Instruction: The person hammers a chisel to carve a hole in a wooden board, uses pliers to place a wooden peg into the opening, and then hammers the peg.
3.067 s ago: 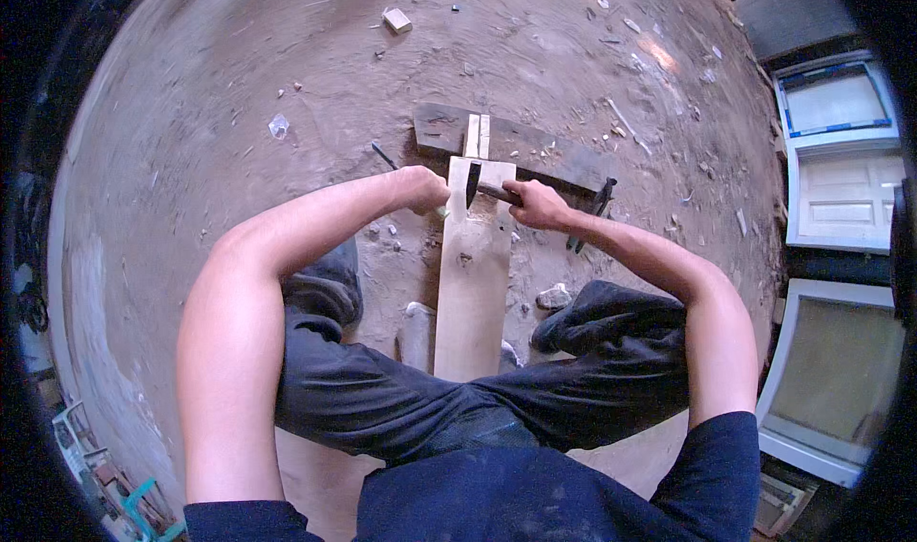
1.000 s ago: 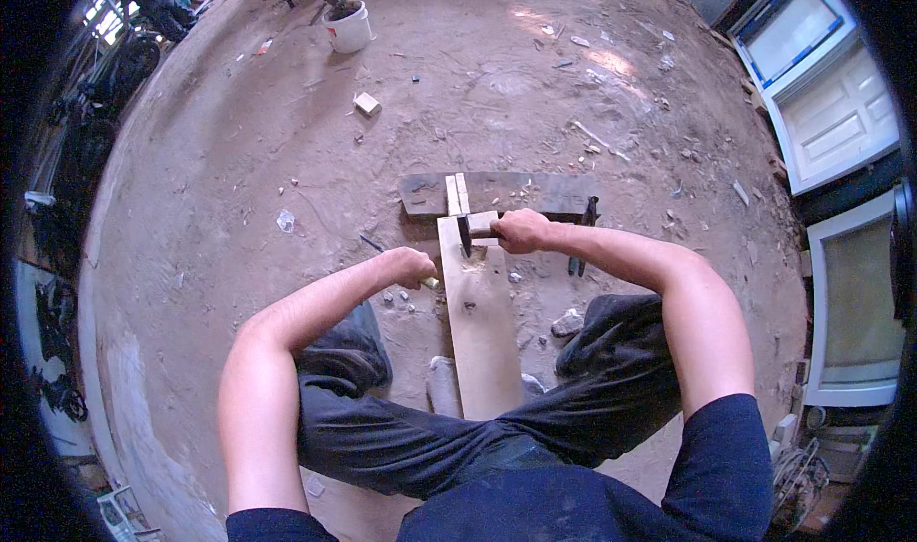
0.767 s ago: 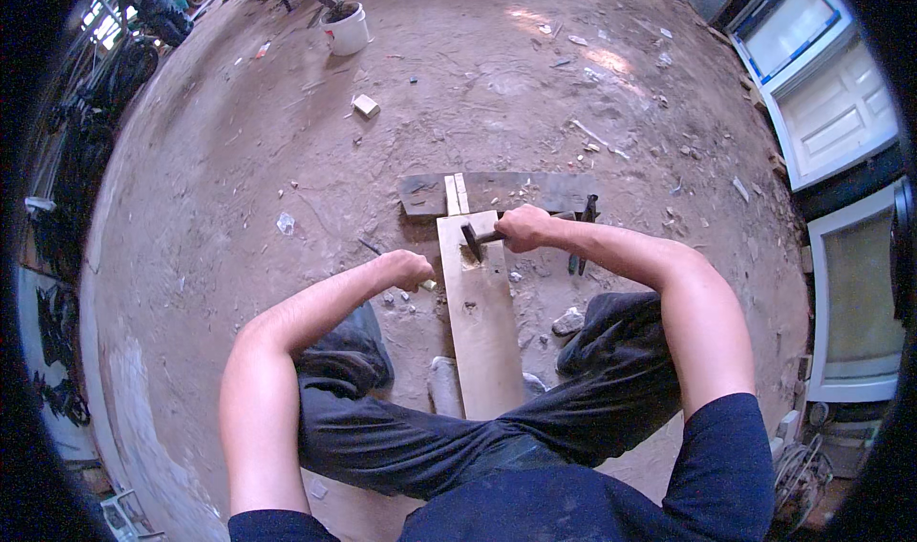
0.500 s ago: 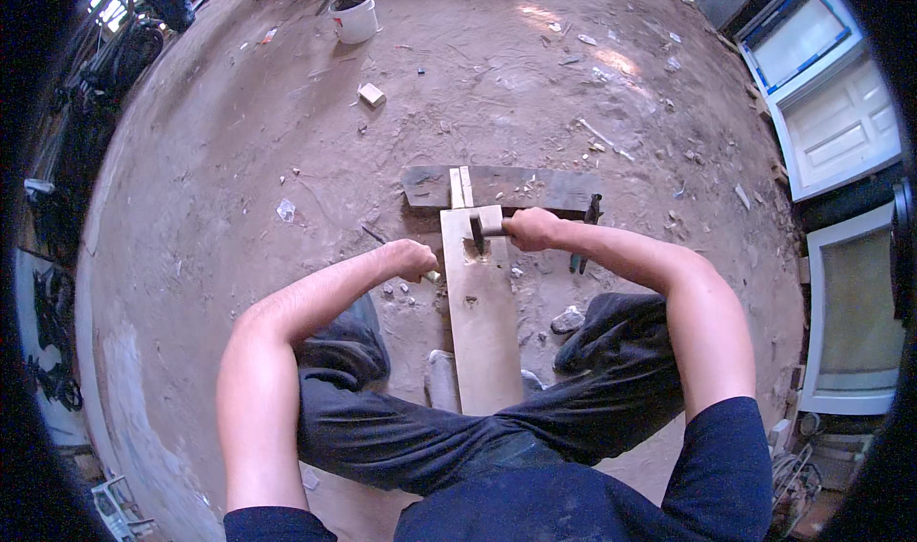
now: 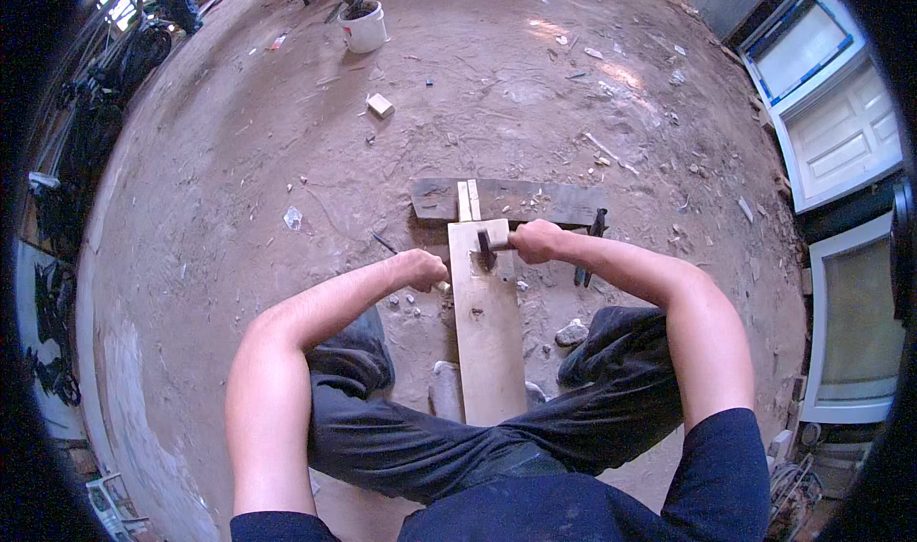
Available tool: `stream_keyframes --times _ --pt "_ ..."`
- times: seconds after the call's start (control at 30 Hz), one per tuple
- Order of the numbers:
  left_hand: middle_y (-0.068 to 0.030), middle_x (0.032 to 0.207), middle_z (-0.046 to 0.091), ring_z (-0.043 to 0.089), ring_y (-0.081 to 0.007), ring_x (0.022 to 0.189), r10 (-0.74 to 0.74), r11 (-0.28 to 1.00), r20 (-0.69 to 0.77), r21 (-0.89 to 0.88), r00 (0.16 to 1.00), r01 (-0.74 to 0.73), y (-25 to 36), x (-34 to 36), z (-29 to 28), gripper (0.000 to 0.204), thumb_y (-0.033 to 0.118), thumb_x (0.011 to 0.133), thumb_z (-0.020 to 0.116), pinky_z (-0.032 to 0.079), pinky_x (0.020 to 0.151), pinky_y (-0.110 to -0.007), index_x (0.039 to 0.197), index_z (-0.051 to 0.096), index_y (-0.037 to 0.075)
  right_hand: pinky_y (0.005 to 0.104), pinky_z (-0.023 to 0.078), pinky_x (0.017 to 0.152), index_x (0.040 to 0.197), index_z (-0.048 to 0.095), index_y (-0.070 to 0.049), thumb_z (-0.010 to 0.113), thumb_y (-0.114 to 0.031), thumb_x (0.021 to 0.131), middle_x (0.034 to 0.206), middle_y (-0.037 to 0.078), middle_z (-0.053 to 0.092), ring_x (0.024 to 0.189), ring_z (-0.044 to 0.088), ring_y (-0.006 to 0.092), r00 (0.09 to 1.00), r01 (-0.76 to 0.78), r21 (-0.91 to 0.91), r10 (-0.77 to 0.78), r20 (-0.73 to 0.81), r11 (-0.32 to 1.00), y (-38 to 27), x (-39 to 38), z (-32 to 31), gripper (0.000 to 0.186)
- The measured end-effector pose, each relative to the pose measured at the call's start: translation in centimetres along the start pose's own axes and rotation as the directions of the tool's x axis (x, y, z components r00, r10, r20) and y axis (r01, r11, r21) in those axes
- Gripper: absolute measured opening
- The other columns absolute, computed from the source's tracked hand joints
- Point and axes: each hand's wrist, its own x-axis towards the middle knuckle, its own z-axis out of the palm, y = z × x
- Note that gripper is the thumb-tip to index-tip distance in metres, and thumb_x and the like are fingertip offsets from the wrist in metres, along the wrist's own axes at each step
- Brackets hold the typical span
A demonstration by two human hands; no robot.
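Note:
A pale wooden board (image 5: 488,346) runs from between my legs to a dark plank (image 5: 547,198) lying crosswise, where two narrow pale pieces (image 5: 468,200) sit. My right hand (image 5: 538,241) is closed round the handle of a dark-headed hammer-like tool (image 5: 485,247), its head down at a chipped hollow near the board's far end. My left hand (image 5: 428,269) is closed just left of the board on a small yellowish thing I cannot make out. Dark clamp-like tools (image 5: 594,224) lie at the plank's right end, and a thin dark rod (image 5: 385,242) lies beyond my left hand.
A white bucket (image 5: 363,31) stands at the back. A small wood block (image 5: 380,106) and scraps lie on the dirt floor. White framed panels (image 5: 839,122) line the right side; dark clutter fills the left. A stone (image 5: 571,332) lies near my right leg.
My head has tilted, bringing more floor and the bucket into view. My right hand's tool has shifted over the chipped hollow, which looks larger than in the first frame. My left hand stays closed.

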Motion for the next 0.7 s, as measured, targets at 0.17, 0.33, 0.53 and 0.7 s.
stream_keyframes --times 0.17,0.33,0.53,0.7 --pt "-0.0132 0.093 0.068 0.065 -0.0299 0.093 0.022 0.999 -0.024 -0.026 0.999 -0.023 1.0 -0.9 -1.0 0.031 0.017 0.073 0.070 0.054 0.077 -0.042 0.103 0.063 0.011 0.0471 0.053 0.064 0.094 0.059 -0.001 0.053 -0.017 0.077 0.081 0.020 0.066 0.076 0.065 0.0386 0.990 0.039 -0.078 -0.028 0.136 0.996 0.4 -0.3 -0.6 0.024" --pt "-0.0126 0.094 0.068 0.065 -0.0298 0.092 -0.062 0.996 0.071 -0.052 0.996 0.066 2.2 -2.1 -2.1 0.039 0.021 0.071 0.074 0.054 0.077 -0.042 0.108 0.063 0.014 0.0487 0.052 0.060 0.097 0.055 -0.001 0.054 -0.023 0.081 0.078 0.022 0.064 0.073 0.064 0.0405 0.991 0.001 0.046 0.006 -0.132 0.999 -0.7 -1.4 -2.1 0.028" --pt "-0.0124 0.094 0.068 0.065 -0.0304 0.092 0.039 0.999 0.038 0.035 0.999 -0.040 1.0 -1.1 -1.7 0.048 0.019 0.071 0.073 0.054 0.077 -0.042 0.117 0.061 0.017 0.0494 0.050 0.064 0.093 0.056 -0.004 0.057 -0.030 0.083 0.077 0.020 0.064 0.074 0.064 0.0387 0.991 0.101 -0.104 -0.091 0.094 0.989 1.3 -0.6 -0.1 0.028" --pt "-0.0134 0.093 0.068 0.065 -0.0315 0.091 -0.007 1.000 -0.016 -0.009 1.000 0.007 1.9 -2.0 -2.7 0.045 0.018 0.070 0.072 0.054 0.076 -0.043 0.113 0.061 0.014 0.0499 0.049 0.066 0.095 0.056 -0.005 0.056 -0.030 0.085 0.078 0.019 0.064 0.076 0.063 0.0394 0.997 0.050 -0.002 -0.050 -0.056 0.999 0.3 -1.3 -1.9 0.028"
